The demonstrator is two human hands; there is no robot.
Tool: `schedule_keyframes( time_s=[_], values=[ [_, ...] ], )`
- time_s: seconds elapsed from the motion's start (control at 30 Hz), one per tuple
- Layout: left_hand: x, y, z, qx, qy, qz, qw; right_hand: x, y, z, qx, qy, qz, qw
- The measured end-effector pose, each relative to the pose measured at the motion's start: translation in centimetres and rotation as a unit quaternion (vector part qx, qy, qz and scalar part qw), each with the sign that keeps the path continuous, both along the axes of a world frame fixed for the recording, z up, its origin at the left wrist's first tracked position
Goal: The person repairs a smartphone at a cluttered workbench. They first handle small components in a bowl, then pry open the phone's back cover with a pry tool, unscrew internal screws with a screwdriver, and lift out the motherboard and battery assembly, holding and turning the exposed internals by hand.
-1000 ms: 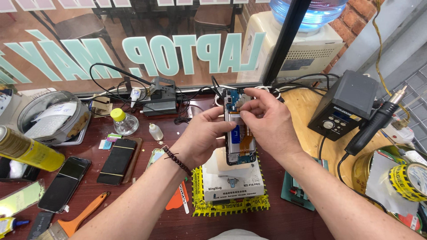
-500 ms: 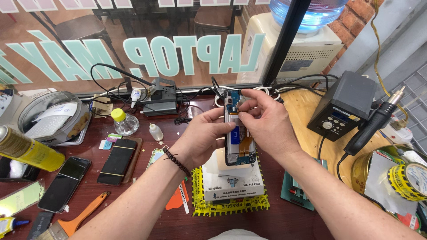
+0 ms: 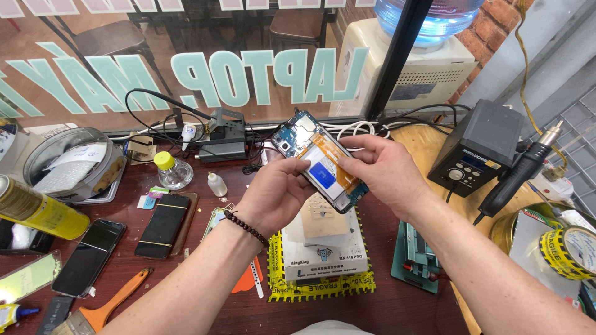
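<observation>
Far to the left of the grip, a yellow cylindrical spray can [image 3: 34, 209] is laid on its side on the dark red wooden table [image 3: 403, 307]. Behind it a round glass bowl lined with white paper [image 3: 71, 164] is seen. Nearer the grip, two dark flat phones are laid: one with a glossy black screen [image 3: 87, 257] and one black slab on a brown tray [image 3: 162, 225]. An orange-handled brush [image 3: 102, 307] lies below them. A small clear bottle with a yellow cap [image 3: 171, 170] is stood up and to the left of the grip.

The opened phone with its back cover removed, blue circuit board and orange-edged battery exposed [image 3: 320, 161], is held in the air, tilted, above a white heating pad unit bordered by yellow-and-black tape [image 3: 320, 257]. Its lower left edge is clasped by the left hand [image 3: 276, 195], on whose wrist a dark beaded bracelet [image 3: 246, 227] is worn. Its right side is gripped by the right hand [image 3: 388, 174], the fingers being laid across the battery area. Both hands are closed on the phone.

To the right of the grip, a black box-shaped soldering station [image 3: 478, 149] is stood on a round pale wooden board [image 3: 428, 139], with a black hot-air handpiece [image 3: 521, 174] beside it. Furthest right, a roll of yellow tape [image 3: 568, 251] is seen.
</observation>
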State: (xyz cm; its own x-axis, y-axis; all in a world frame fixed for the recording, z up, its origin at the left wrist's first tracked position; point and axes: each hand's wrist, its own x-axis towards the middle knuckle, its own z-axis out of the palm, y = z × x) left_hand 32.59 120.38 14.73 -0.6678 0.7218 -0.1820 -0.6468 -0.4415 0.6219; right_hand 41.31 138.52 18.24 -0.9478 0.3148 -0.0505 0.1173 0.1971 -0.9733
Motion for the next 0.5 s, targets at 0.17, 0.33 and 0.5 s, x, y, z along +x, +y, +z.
schedule_keyframes(
  time_s=[0.17,0.33,0.5],
  values=[
    [0.3,0.0,0.1,-0.063,0.016,0.013,0.998,-0.2,0.1,-0.3,-0.015,0.019,-0.002,1.0],
    [0.7,-0.3,0.1,-0.041,-0.019,-0.029,0.999,-0.6,0.6,0.1,-0.005,0.014,-0.006,1.0],
    [1.0,-0.3,-0.4,-0.062,-0.037,-0.052,0.996,-0.6,0.9,0.6,0.022,0.01,0.001,1.0]
  ],
)
